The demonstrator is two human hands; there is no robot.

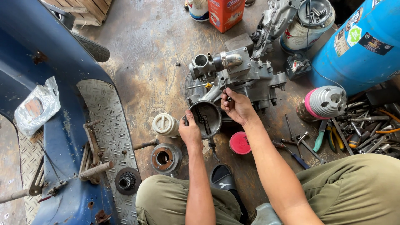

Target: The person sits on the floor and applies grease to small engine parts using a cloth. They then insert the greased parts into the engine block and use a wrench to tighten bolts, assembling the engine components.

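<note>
**Both hands on the engine, down on the workshop floor**

The person sits low on the stained floor (146, 50), knees in olive trousers. The left hand (190, 132) grips the rim of a round dark engine cover (206, 118), fingers curled around its left edge — thumb on top. The right hand (236, 106) sits just beside it, its fingers pinching a small dark metal part (227, 97) against the grey engine block (246, 75). The cover lies at the block's near end, touching it. Close by the left hand stand a white ribbed cap (165, 124) and a metal hub (165, 158); a red lid (240, 143) lies near the right forearm. Loose hand tools (358, 133) pile up at the right, under a blue drum (362, 46).
</note>
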